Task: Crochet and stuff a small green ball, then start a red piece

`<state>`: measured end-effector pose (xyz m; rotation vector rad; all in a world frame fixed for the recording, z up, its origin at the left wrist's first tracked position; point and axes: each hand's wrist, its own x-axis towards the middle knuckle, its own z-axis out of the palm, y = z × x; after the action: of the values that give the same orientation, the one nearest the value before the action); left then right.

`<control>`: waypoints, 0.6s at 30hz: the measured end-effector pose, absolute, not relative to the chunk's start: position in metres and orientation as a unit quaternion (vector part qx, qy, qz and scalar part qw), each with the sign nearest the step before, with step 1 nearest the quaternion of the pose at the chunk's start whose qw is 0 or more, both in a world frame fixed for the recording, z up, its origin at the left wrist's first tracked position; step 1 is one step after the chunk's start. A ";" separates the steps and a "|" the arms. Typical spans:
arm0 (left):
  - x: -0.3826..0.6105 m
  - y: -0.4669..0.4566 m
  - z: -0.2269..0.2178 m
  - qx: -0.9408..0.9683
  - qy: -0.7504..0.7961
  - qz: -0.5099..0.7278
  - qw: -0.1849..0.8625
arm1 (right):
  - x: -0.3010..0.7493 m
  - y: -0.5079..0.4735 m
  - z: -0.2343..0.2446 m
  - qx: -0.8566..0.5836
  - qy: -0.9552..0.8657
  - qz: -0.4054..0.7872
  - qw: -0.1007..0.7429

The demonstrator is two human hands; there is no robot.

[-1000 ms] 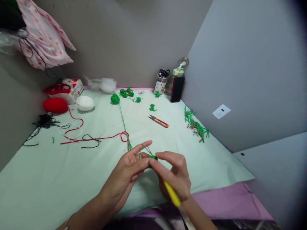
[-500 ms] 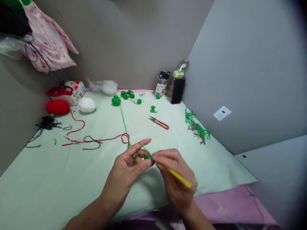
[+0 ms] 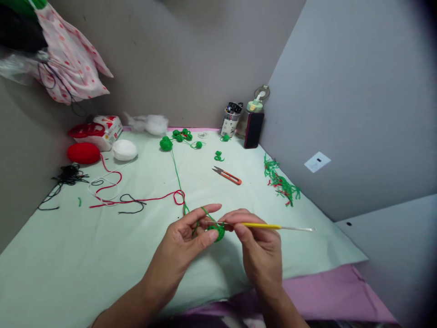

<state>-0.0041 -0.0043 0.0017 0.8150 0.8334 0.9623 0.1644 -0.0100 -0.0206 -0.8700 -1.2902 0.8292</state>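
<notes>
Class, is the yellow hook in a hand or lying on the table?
In hand: the right hand pinches the yellow hook, its silver end jutting rightward.

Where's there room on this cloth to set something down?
Bare cloth lies left of your left hand, nearer you than the red strand, and between orange snips and thread scraps. Back left is crowded: red ball, white ball, black tangle.
</notes>
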 end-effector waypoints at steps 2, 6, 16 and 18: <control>-0.005 -0.005 0.001 0.377 0.384 0.436 0.721 | 0.165 -0.009 -0.022 -0.387 -0.533 0.392 0.642; -0.007 -0.003 -0.001 0.374 0.396 0.446 0.710 | 0.167 -0.007 -0.021 -0.364 -0.493 0.449 0.650; -0.009 -0.004 -0.004 0.442 0.456 0.426 0.644 | 0.169 -0.021 -0.014 -0.401 -0.608 0.313 0.610; -0.008 -0.005 -0.003 0.447 0.471 0.431 0.626 | 0.168 -0.023 -0.012 -0.384 -0.659 0.250 0.597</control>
<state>-0.0075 -0.0045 -0.0033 1.0257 1.0797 0.9886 0.1684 -0.0226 -0.0123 -0.8904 -1.5286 0.5799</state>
